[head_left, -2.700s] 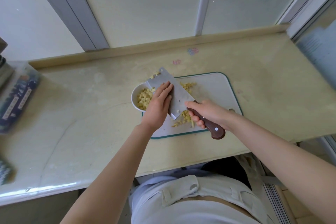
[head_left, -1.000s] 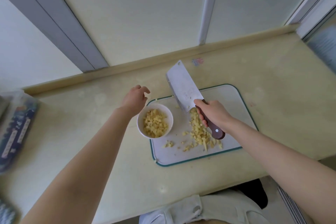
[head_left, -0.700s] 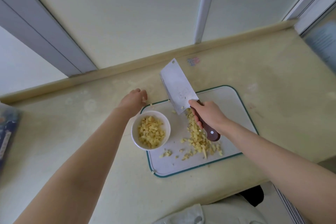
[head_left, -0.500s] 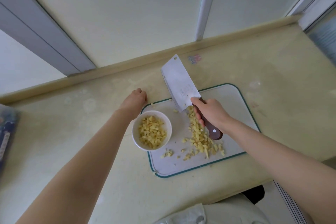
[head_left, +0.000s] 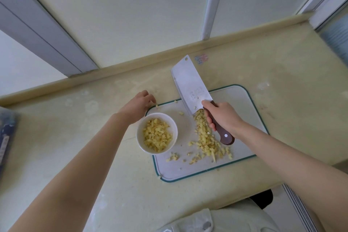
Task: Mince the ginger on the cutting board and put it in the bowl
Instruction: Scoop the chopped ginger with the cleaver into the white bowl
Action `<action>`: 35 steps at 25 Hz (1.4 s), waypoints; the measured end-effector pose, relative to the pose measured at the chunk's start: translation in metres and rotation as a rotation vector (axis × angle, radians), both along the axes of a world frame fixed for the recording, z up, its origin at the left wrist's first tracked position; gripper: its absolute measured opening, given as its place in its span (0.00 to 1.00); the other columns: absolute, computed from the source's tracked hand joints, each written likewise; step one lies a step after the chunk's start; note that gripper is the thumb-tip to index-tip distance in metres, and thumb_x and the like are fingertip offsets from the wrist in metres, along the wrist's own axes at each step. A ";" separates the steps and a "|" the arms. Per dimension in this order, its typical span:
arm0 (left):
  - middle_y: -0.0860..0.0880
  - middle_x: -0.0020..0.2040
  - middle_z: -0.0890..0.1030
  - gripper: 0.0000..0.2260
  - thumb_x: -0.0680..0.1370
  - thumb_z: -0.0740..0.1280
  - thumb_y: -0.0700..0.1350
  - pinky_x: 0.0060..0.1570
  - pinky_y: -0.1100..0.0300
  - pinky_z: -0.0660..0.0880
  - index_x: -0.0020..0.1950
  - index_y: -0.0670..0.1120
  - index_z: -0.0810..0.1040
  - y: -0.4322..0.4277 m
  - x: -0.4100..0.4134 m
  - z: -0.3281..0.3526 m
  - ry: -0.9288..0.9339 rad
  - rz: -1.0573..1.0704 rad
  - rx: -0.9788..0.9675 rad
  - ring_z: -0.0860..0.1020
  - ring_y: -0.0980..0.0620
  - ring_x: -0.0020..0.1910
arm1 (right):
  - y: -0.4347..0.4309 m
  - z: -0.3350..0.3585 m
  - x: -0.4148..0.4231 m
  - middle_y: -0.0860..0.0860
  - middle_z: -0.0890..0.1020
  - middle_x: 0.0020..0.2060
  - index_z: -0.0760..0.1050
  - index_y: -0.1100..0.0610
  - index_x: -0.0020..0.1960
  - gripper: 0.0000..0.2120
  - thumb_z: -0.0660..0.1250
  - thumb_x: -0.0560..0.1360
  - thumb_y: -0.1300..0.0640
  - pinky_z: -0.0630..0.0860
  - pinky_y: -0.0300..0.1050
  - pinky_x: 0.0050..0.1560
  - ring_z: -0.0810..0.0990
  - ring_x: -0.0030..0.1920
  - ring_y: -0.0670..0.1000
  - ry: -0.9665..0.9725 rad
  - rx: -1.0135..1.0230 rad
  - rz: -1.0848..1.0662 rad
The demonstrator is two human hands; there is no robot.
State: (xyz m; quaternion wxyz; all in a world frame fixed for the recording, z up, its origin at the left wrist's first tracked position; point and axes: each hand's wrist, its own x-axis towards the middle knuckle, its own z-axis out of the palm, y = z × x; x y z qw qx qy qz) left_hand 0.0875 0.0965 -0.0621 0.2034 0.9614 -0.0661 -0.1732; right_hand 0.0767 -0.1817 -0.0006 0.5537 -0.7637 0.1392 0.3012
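Observation:
A white cutting board with a green rim lies on the counter. A pile of minced ginger lies on its middle, with loose bits toward the near edge. A white bowl holding minced ginger stands on the board's left edge. My right hand grips the brown handle of a cleaver, whose blade is lifted and points away over the board's far edge. My left hand rests on the counter just behind the bowl, fingers curled at a stray ginger bit near the board's far left corner.
The pale counter ends at a raised lip against frosted window panels. A blue packet lies at the far left edge. A ginger crumb sits off the board's near left corner. My white clothing shows below the counter edge.
My left hand left the cleaver blade and bowl and went to the counter behind the bowl. The cleaver lifted off the bowl and swung upward, leaving ginger in the bowl.

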 end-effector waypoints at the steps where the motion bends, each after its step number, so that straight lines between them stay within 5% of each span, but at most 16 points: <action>1: 0.44 0.55 0.72 0.12 0.78 0.60 0.35 0.54 0.54 0.72 0.59 0.43 0.75 -0.001 0.001 0.002 -0.007 -0.044 0.018 0.73 0.45 0.52 | 0.001 0.000 0.000 0.54 0.72 0.24 0.71 0.60 0.33 0.17 0.62 0.78 0.53 0.69 0.41 0.25 0.68 0.22 0.51 -0.001 -0.002 0.001; 8: 0.45 0.49 0.73 0.05 0.78 0.61 0.38 0.44 0.52 0.74 0.50 0.44 0.75 0.002 0.012 0.004 -0.049 -0.243 0.134 0.74 0.46 0.47 | 0.004 -0.002 0.003 0.53 0.72 0.23 0.71 0.60 0.33 0.17 0.63 0.78 0.53 0.68 0.40 0.24 0.68 0.21 0.50 0.003 -0.011 0.004; 16: 0.43 0.52 0.73 0.06 0.80 0.58 0.40 0.49 0.56 0.70 0.53 0.41 0.73 -0.001 0.013 0.001 0.066 -0.117 0.154 0.73 0.46 0.48 | 0.001 -0.005 0.002 0.53 0.72 0.24 0.71 0.60 0.33 0.17 0.63 0.78 0.53 0.68 0.41 0.24 0.68 0.21 0.50 0.023 -0.013 -0.003; 20: 0.47 0.48 0.72 0.05 0.79 0.60 0.37 0.46 0.62 0.65 0.51 0.40 0.74 -0.010 0.010 0.009 0.004 0.022 -0.011 0.71 0.49 0.46 | -0.003 -0.004 0.000 0.53 0.73 0.24 0.71 0.60 0.33 0.17 0.63 0.79 0.53 0.69 0.41 0.25 0.68 0.22 0.51 0.025 -0.014 -0.007; 23: 0.50 0.42 0.74 0.01 0.76 0.66 0.39 0.43 0.65 0.64 0.44 0.42 0.77 -0.031 0.010 0.024 -0.001 -0.133 -0.082 0.72 0.51 0.43 | -0.005 -0.002 0.001 0.53 0.73 0.24 0.71 0.60 0.32 0.18 0.63 0.79 0.53 0.70 0.41 0.25 0.69 0.21 0.51 0.003 -0.025 -0.021; 29: 0.50 0.42 0.71 0.10 0.75 0.62 0.35 0.45 0.62 0.66 0.52 0.43 0.80 -0.018 0.016 0.030 -0.066 -0.079 -0.060 0.71 0.51 0.41 | -0.008 -0.001 0.005 0.52 0.73 0.23 0.71 0.60 0.32 0.19 0.63 0.79 0.53 0.69 0.40 0.24 0.69 0.21 0.50 0.003 -0.016 -0.039; 35: 0.50 0.43 0.71 0.06 0.76 0.67 0.41 0.45 0.58 0.70 0.53 0.44 0.77 0.007 0.008 0.010 0.017 0.001 0.042 0.72 0.50 0.41 | -0.008 -0.003 0.004 0.53 0.73 0.23 0.71 0.60 0.31 0.19 0.63 0.79 0.53 0.70 0.41 0.24 0.69 0.21 0.50 0.000 -0.024 -0.012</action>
